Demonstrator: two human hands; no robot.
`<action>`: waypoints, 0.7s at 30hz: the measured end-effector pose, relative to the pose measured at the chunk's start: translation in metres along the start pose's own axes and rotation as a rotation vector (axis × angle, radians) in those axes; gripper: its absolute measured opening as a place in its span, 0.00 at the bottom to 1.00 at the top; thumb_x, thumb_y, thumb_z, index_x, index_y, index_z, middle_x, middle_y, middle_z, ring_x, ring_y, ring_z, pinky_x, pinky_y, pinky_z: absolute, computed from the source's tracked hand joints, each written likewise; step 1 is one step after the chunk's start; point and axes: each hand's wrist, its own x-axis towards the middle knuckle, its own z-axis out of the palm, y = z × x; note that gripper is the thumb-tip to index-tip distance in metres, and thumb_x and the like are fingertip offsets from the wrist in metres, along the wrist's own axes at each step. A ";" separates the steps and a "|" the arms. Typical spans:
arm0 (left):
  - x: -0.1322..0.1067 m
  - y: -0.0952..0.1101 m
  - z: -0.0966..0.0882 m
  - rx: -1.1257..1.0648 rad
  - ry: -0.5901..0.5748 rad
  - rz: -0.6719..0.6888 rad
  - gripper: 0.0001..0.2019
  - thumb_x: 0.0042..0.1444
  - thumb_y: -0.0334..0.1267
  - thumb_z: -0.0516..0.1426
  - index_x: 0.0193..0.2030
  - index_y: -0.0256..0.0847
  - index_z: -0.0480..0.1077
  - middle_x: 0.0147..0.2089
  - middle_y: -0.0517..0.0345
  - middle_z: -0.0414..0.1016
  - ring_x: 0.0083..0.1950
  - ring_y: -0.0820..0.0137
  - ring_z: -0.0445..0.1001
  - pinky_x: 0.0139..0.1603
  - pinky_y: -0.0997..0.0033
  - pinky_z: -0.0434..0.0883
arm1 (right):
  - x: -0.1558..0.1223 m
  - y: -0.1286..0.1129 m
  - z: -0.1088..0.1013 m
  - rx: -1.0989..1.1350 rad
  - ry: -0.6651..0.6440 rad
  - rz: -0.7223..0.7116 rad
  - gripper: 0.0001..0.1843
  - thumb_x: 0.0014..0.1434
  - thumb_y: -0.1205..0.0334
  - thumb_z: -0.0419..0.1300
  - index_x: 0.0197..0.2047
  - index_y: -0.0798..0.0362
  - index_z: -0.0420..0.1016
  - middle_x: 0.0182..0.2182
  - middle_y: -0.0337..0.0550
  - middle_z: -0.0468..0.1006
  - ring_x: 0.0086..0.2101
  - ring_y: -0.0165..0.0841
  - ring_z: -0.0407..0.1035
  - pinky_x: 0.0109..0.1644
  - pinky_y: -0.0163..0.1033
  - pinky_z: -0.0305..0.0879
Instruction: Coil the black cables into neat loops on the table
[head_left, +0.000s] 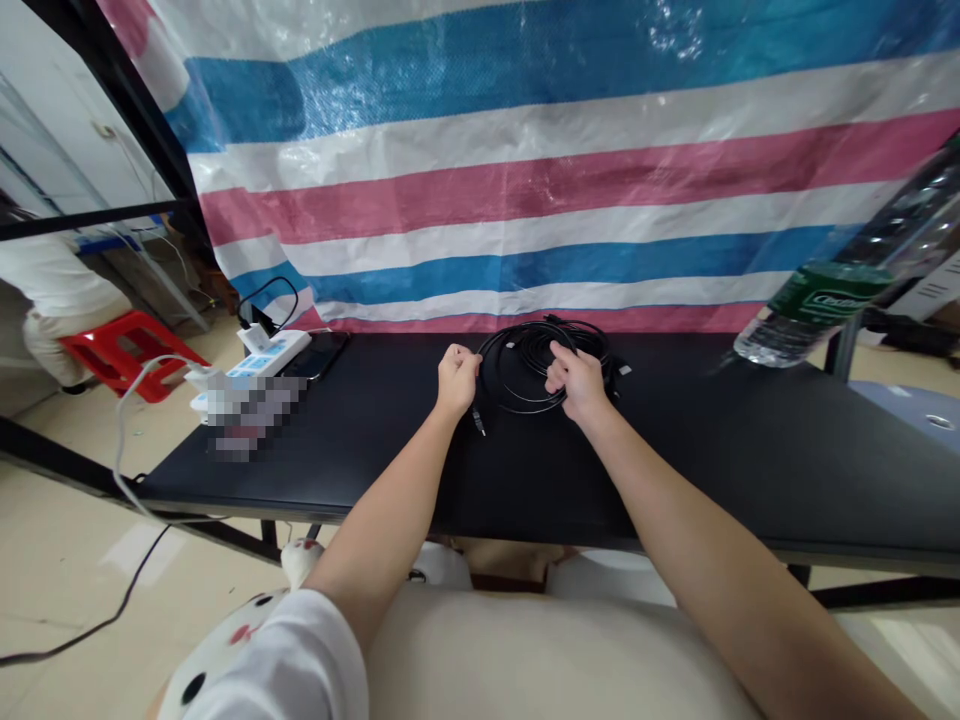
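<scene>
The black cable (534, 349) lies coiled at the centre of the frame on the desk (375, 440), the left hand (458, 381) pinching it at the coil's left edge above a dangling plug (478, 422). The right hand (577, 382) curls narrowly over the coil's right side, though whether it grips a strand cannot be told. The cable is probably light, smooth and springily flexible, best held where strands bunch together, sparing the more fragile plug ends.

Both forearms (405, 490) extended forward, hands (456, 384) (581, 388) curled, apart.
</scene>
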 end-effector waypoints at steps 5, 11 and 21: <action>0.000 -0.003 0.009 -0.356 -0.133 -0.219 0.19 0.53 0.51 0.57 0.20 0.40 0.63 0.24 0.57 0.70 0.28 0.70 0.73 0.31 0.68 0.71 | -0.003 -0.004 0.000 0.057 -0.107 0.012 0.32 0.44 0.39 0.63 0.16 0.47 0.43 0.09 0.27 0.46 0.12 0.24 0.47 0.15 0.33 0.51; 0.000 -0.005 0.009 -0.406 -0.005 -0.210 0.20 0.51 0.57 0.60 0.29 0.42 0.60 0.20 0.68 0.65 0.16 0.79 0.61 0.19 0.77 0.62 | -0.003 0.005 -0.001 -0.377 -0.048 -0.125 0.23 0.45 0.44 0.61 0.14 0.47 0.56 0.10 0.33 0.59 0.15 0.28 0.56 0.22 0.36 0.57; 0.005 -0.010 0.000 0.469 0.012 -0.037 0.08 0.56 0.40 0.57 0.27 0.43 0.70 0.27 0.53 0.74 0.38 0.60 0.76 0.43 0.63 0.68 | -0.014 -0.002 0.007 -1.237 0.062 -0.032 0.07 0.52 0.58 0.59 0.35 0.51 0.74 0.30 0.51 0.77 0.34 0.44 0.74 0.35 0.43 0.65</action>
